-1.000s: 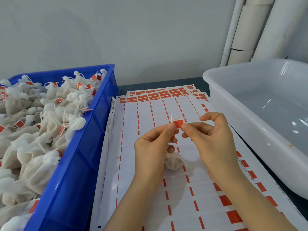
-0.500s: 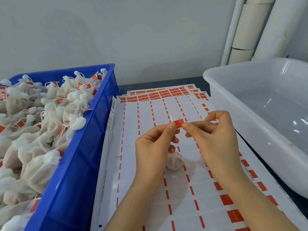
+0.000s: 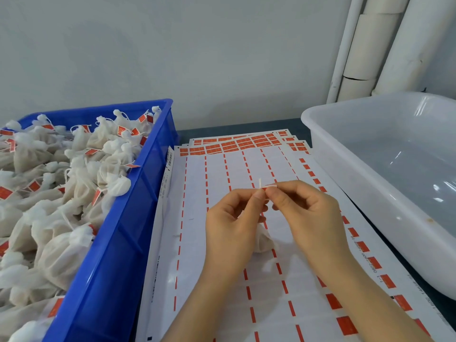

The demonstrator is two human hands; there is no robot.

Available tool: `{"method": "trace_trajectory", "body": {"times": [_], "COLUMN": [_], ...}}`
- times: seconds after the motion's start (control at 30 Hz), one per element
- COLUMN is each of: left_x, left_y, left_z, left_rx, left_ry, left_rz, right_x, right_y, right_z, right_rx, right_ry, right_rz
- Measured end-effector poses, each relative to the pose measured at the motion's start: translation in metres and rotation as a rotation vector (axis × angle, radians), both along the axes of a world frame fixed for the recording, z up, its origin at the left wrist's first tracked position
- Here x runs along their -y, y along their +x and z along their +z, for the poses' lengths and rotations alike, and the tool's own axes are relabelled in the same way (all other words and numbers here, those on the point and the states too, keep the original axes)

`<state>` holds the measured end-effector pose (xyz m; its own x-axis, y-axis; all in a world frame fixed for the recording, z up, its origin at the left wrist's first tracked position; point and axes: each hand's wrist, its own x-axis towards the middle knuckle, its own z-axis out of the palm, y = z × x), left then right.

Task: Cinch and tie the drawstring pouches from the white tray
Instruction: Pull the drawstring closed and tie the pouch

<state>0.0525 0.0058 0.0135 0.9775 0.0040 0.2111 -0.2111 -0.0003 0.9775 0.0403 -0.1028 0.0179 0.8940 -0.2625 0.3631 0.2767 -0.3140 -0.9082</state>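
Head view: your left hand and right hand pinch the small red paper tag on the drawstring.

The soft, light white fabric pouch hangs just under your hands; hold the thin string near its neck. Blue plastic crate left of it, white plastic tray right.

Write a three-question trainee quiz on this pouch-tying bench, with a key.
1. True or false: the blue crate holds many white pouches with red tags.
2. What do the left hand and right hand pinch between their fingertips?
A. a red tag on a white string
B. a pair of scissors
C. a roll of tape
3. Fill in: the small pouch under the hands lies on the ______ sheets.

Key
1. True.
2. A. The tag is partly hidden by the fingertips.
3. Label: white sheets with red stickers, between the crate and the white tray.
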Motion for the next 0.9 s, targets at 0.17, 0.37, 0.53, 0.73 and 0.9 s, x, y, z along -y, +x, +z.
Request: {"method": "trace_trajectory", "body": {"times": [0.17,0.37,0.53,0.73,0.9], "left_x": [0.000,-0.002,-0.006,-0.007,-0.007], "left_y": [0.001,0.002,0.004,0.004,0.004], "left_z": [0.001,-0.002,-0.004,-0.008,-0.008], "left_rx": [-0.020,0.030,0.077,0.112,0.159], "left_ry": [-0.057,-0.041,-0.007,0.099,0.151], "left_rz": [-0.008,0.022,0.033,0.054,0.086], "right_x": [0.002,-0.003,-0.009,-0.009,-0.008], "right_y": [-0.001,-0.004,-0.006,-0.007,-0.006], "right_z": [-0.002,0.001,-0.003,-0.006,-0.008], "right_rx": [0.022,0.049,0.069,0.078,0.079], "right_ry": [-0.006,-0.004,-0.046,-0.103,-0.084], "right_rz": [-0.032,0.021,0.058,0.061,0.043]}}
